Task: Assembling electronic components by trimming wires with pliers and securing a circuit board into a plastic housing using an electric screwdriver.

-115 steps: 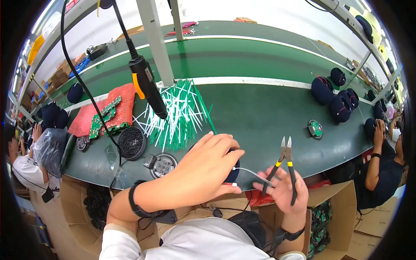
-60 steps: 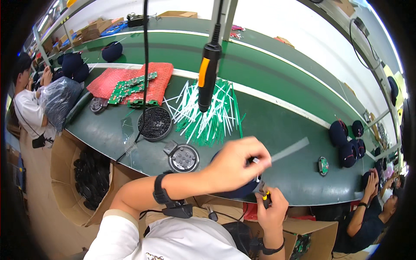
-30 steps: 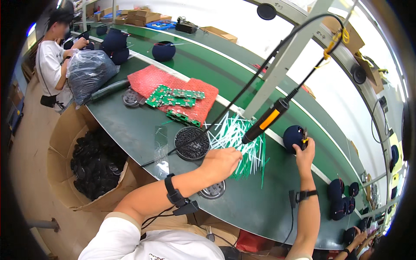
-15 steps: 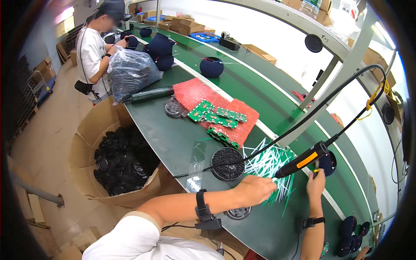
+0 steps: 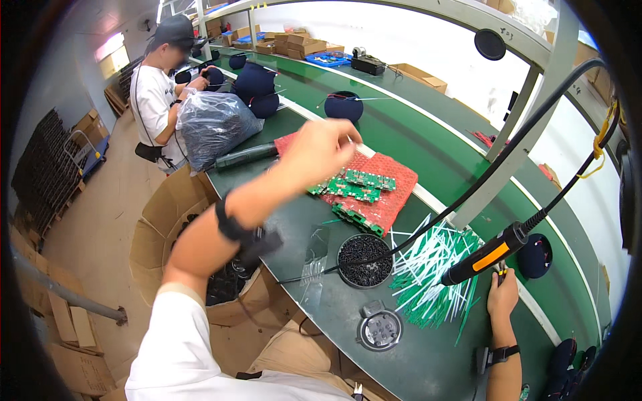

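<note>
My left hand (image 5: pixel 319 155) is raised over the red bubble wrap (image 5: pixel 399 179), fingers curled together. A small pale bit shows at its fingertips, too small to name. Beneath it lie green circuit boards (image 5: pixel 361 186), partly covered by my wrist. My right hand (image 5: pixel 503 297) is closed around pliers (image 5: pixel 501 273) with yellow and black handles, beside a pile of thin white and green strips (image 5: pixel 431 274). Above that pile hangs a black electric screwdriver (image 5: pixel 487 255) with an orange stripe. A round black part (image 5: pixel 380 329) lies near the table's front edge.
A round dish of small black screws (image 5: pixel 364 260) stands mid-table, crossed by a black cable. Dark blue round pieces (image 5: pixel 344 107) sit on the green conveyor (image 5: pixel 414 150). A cardboard box of black parts (image 5: pixel 157 230) stands left. A co-worker (image 5: pixel 160 100) works beyond a plastic bag (image 5: pixel 217 127).
My left hand has left the strips and swung up and left over the bubble wrap, uncovering the round black part. My right hand still grips the pliers. The whole view has shifted slightly.
</note>
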### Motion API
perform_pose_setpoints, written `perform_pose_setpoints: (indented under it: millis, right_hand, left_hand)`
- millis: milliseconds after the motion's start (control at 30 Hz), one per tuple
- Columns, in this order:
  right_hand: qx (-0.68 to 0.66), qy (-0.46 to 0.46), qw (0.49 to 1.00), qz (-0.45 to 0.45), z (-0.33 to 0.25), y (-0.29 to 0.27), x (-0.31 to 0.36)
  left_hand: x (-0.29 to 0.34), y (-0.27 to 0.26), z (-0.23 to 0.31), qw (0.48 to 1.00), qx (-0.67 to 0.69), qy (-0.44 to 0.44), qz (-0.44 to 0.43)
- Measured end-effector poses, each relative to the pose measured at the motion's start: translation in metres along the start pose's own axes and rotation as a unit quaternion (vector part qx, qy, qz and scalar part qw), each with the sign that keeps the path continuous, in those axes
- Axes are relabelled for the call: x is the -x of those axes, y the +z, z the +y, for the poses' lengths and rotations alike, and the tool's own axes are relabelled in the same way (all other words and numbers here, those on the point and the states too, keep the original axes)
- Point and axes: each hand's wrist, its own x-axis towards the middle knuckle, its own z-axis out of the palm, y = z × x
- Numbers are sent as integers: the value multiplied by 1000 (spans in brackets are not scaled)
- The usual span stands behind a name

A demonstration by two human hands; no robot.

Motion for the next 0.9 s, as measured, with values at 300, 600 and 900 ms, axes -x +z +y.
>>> perform_pose_setpoints:
  millis: [300, 600, 900]
  right_hand:
    - [-2, 4, 1000, 16, -6, -2, 1]
    - [-2, 12, 1000, 14, -6, -3, 0]
    - [-2, 22, 1000, 2, -2, -4, 0]
  left_hand:
    - [-162, 118, -178, 925, -314, -153, -151]
    - [-159, 173, -197, 908, -412, -48, -64]
    - [-112, 102, -124, 948, -317, -38, 8]
